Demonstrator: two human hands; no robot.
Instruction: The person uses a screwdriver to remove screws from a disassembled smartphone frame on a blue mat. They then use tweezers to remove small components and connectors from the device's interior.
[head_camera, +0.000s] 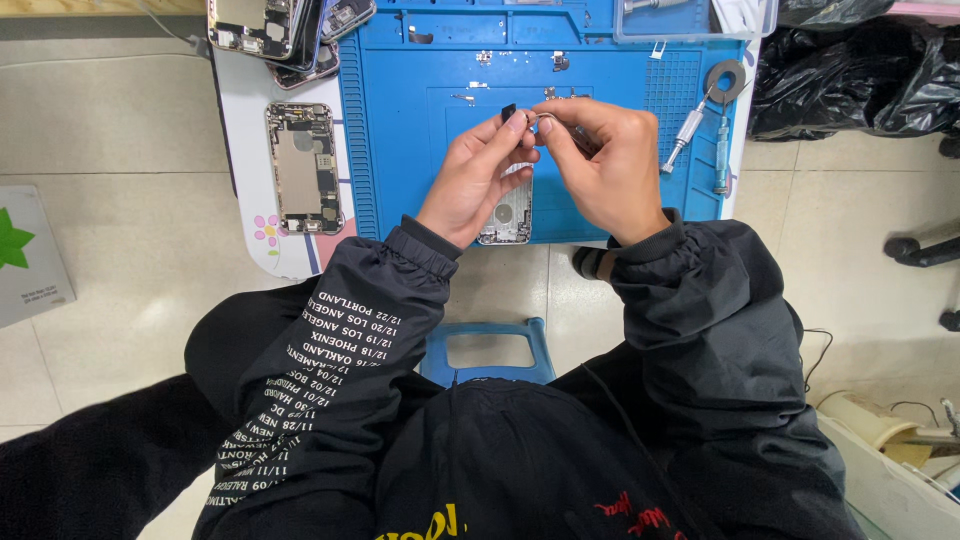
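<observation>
My left hand (478, 180) and my right hand (606, 165) meet above a blue work mat (400, 150). The left fingertips pinch a small dark part (508, 111). The right hand grips a thin metal tool, likely tweezers (548, 122), with its tip against that part. Below the hands lies an opened silver phone housing (508, 215), partly hidden by the left hand. Both arms wear black sleeves.
A second opened phone housing (303, 167) lies on the white table left of the mat. Several more housings (285, 30) are stacked at the top left. Two screwdrivers (700, 135) and a tape roll (725, 80) sit at the right. Black bags (860, 70) lie further right. A blue stool (490, 350) is below.
</observation>
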